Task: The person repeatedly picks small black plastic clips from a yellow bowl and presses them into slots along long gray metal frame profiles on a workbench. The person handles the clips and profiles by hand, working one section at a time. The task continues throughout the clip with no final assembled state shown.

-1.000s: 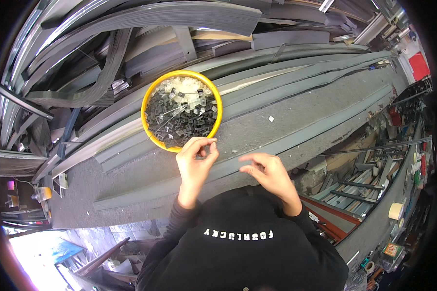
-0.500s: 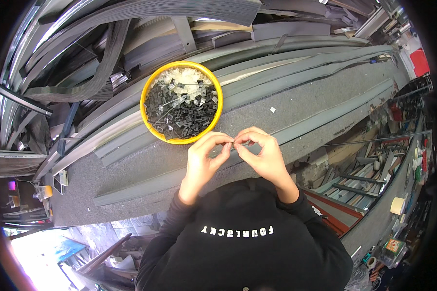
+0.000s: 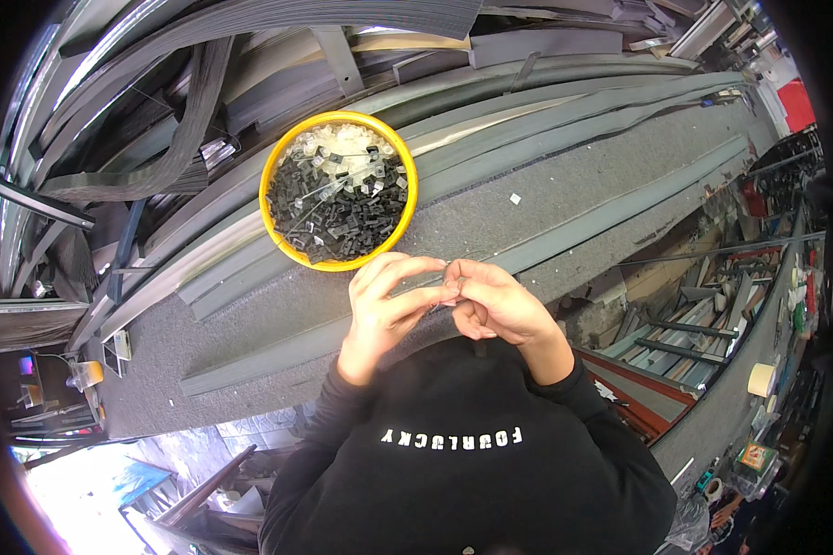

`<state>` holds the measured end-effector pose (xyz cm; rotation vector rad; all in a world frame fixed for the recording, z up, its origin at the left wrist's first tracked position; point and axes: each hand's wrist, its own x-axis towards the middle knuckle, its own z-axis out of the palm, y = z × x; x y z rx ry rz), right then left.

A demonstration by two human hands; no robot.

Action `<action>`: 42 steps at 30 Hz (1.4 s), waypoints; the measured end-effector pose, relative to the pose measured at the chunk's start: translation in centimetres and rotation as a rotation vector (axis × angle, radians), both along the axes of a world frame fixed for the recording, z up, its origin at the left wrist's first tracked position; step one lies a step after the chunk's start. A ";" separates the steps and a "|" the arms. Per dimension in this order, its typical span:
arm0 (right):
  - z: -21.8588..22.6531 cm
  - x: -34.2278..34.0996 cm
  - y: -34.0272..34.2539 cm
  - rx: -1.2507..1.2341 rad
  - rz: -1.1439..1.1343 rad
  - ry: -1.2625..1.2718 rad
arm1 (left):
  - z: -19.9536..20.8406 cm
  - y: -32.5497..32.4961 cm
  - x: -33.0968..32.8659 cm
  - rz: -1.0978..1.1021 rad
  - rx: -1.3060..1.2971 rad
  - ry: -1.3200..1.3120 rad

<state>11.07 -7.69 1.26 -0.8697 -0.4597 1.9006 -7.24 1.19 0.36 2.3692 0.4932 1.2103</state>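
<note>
My left hand (image 3: 386,305) and my right hand (image 3: 503,308) meet fingertip to fingertip in front of my chest, over the near part of the grey worktop. Both are closed in a pinch. Whatever lies between the fingertips is too small and too covered to name. Just beyond my left hand stands a round yellow tub (image 3: 408,215). Small black plastic pieces (image 3: 347,227) fill its near part, and clear plastic pieces (image 3: 347,141) lie toward its far side. A few thin sticks or wires rest across them.
Long grey strips (image 3: 620,199) run along the carpet-like worktop (image 3: 148,388). A small white square (image 3: 515,198) lies right of the tub. Stacked profiles and a curved dark strip bundle (image 3: 194,120) crowd the far left. At right are a rack of offcuts (image 3: 703,324) and a tape roll (image 3: 761,380).
My right hand has turned, its lower fingers curling under, and its fingertips now overlap those of my left hand. The tub appears slightly farther left and up in the view.
</note>
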 end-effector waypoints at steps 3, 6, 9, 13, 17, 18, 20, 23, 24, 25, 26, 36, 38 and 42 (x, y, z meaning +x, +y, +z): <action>0.1 0.5 0.2 0.015 -0.007 -0.025 | 0.5 0.3 -0.4 -0.035 -0.013 0.174; 0.0 0.7 0.1 -0.017 -0.085 -0.042 | 0.3 0.7 -0.9 -0.163 -0.355 0.191; 0.1 0.1 -0.2 0.092 -0.123 -0.117 | -0.8 0.4 -0.7 -0.448 -0.950 -0.121; 0.6 -0.9 -0.4 0.216 -0.239 -0.340 | -2.6 -1.9 0.7 -0.524 -1.544 -0.539; 1.1 -0.2 -0.6 0.247 -0.197 -0.452 | -3.2 -2.4 1.5 -0.323 -1.223 -0.410; 1.2 0.1 -0.7 0.234 -0.170 -0.460 | -3.2 -2.3 1.5 -0.305 -1.210 -0.413; 1.2 0.3 -0.8 0.228 -0.130 -0.444 | -3.2 -1.6 1.6 -0.344 -1.096 -0.361; 1.2 0.3 -0.7 0.216 -0.122 -0.431 | -3.0 -1.1 1.4 -0.304 -0.969 -0.295; 1.2 0.2 -0.7 0.205 -0.123 -0.424 | -2.9 -1.0 1.4 -0.285 -0.931 -0.280; 1.2 0.1 -0.6 0.220 -0.126 -0.469 | -2.9 -1.0 1.4 -0.242 -0.934 -0.299; 1.3 0.1 -0.6 0.230 -0.127 -0.508 | -2.8 -1.0 1.3 -0.210 -0.933 -0.320; 2.4 0.3 -1.1 0.265 -0.072 -0.715 | -3.3 -1.2 1.0 -0.078 -0.970 -0.483; 2.4 0.3 -1.2 0.305 -0.087 -0.687 | -3.4 -1.4 1.2 -0.004 -0.909 -0.483; 2.5 0.7 -1.3 0.319 -0.028 -0.721 | -3.3 -1.7 1.7 0.067 -0.892 -0.471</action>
